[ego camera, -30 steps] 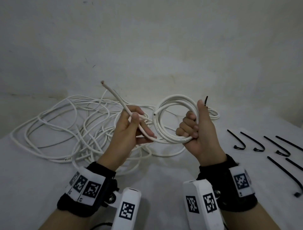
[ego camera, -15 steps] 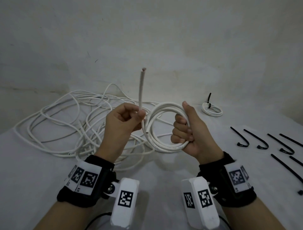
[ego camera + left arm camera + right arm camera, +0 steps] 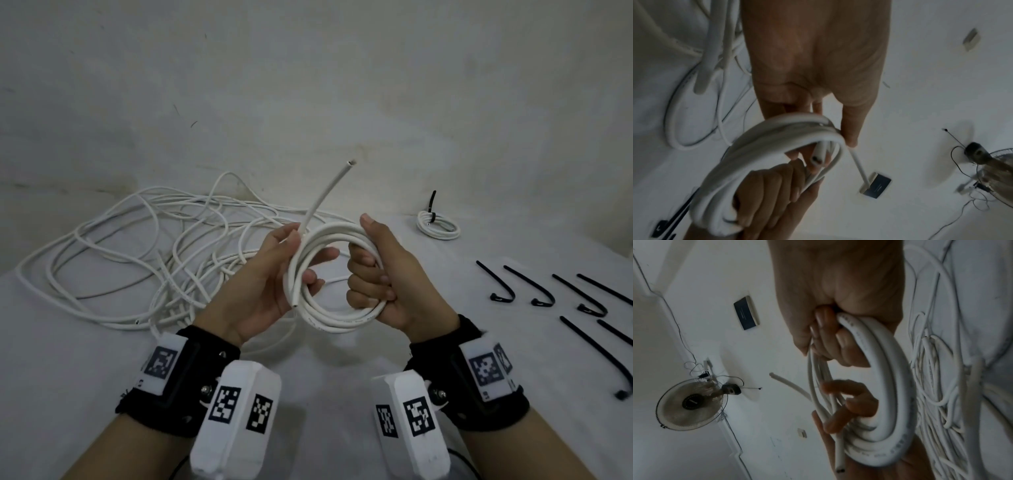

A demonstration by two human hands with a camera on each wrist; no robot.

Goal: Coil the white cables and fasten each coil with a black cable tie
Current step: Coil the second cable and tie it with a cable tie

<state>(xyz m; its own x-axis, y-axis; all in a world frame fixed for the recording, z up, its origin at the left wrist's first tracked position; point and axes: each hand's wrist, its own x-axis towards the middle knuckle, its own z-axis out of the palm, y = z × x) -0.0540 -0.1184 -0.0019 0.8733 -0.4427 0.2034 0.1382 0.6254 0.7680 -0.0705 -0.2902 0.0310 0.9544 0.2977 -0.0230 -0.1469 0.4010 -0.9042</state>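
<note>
A white cable coil [image 3: 334,305] of several loops hangs in the air between both hands. My right hand [image 3: 375,274] grips its right side, fingers curled through the ring and thumb up along the top. My left hand [image 3: 291,263] holds the coil's left side, thumb and fingers around the loops; the free cable end [image 3: 329,190] sticks up from it toward the wall. The other cut end [image 3: 294,301] points down by my left palm. In the wrist views the coil [image 3: 764,146] [image 3: 885,386] sits in both hands' fingers. Loose black cable ties [image 3: 544,287] lie on the table at right.
A tangle of loose white cable [image 3: 137,260] covers the white table [image 3: 68,394] at left and behind the hands. A small finished coil with a black tie [image 3: 436,228] lies at the back right. The wall rises close behind the table.
My left hand has come right against the coil and now holds its left side. The free cable end has swung from leaning left, through upright, to leaning right.
</note>
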